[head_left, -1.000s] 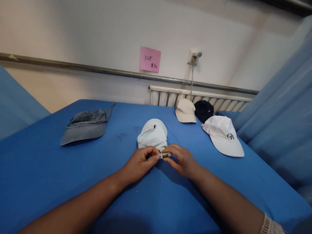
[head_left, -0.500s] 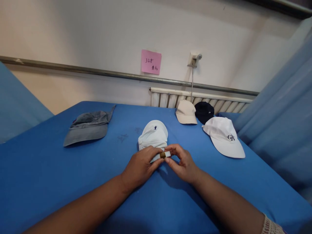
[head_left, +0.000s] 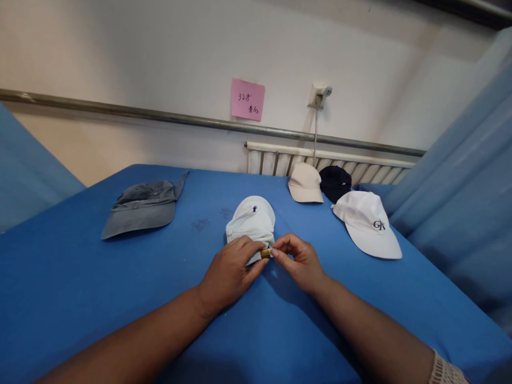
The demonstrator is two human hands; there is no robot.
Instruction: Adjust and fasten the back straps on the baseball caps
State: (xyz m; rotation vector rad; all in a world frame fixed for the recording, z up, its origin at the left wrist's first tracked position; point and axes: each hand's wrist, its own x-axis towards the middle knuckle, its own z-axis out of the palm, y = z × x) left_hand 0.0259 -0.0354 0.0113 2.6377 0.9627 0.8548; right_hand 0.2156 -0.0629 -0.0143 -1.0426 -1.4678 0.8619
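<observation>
A pale cap [head_left: 251, 220] with a small dark emblem lies on the blue-covered bed, its brim pointing away from me. At its near edge is the back strap with a brass-coloured buckle [head_left: 265, 254]. My left hand [head_left: 232, 272] is closed on the strap just left of the buckle, thumb below and fingers above. My right hand [head_left: 299, 264] pinches the strap's end at the buckle's right side between thumb and forefinger. The fingertips hide most of that end.
A grey cap [head_left: 140, 210] lies to the left. At the right are a beige cap [head_left: 305, 183], a dark navy cap [head_left: 335, 183] and a white lettered cap [head_left: 368, 224]. Behind the bed stand a radiator [head_left: 280, 160] and a wall rail [head_left: 180, 119]; a blue curtain [head_left: 460, 186] hangs at right.
My right fingers have closed in over the strap end, which stuck out plainly past the buckle before and is now mostly covered. My left hand has stayed nearly still.
</observation>
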